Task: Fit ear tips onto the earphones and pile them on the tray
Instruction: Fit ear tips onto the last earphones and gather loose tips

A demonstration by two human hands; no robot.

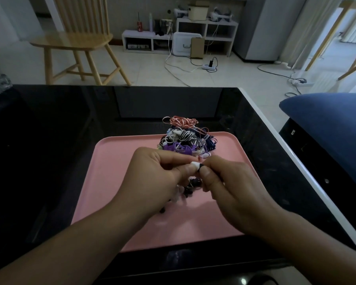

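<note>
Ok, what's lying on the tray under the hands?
Between the hands, small dark ear tips lie loose on the pink tray. How far they spread beneath the left hand is covered.

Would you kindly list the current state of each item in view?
White earphone bud: pinched by left hand.
Black ear tip: pinched by right hand, at the bud's end.
Pile of coiled earphones: heaped on pink plastic tray.
Loose dark ear tips: lying on tray.

Both forearms reach forward and converge. The left hand (156, 171) and right hand (228, 182) meet fingertip to fingertip, fingers curled, thumbs on top, pinching.
</note>
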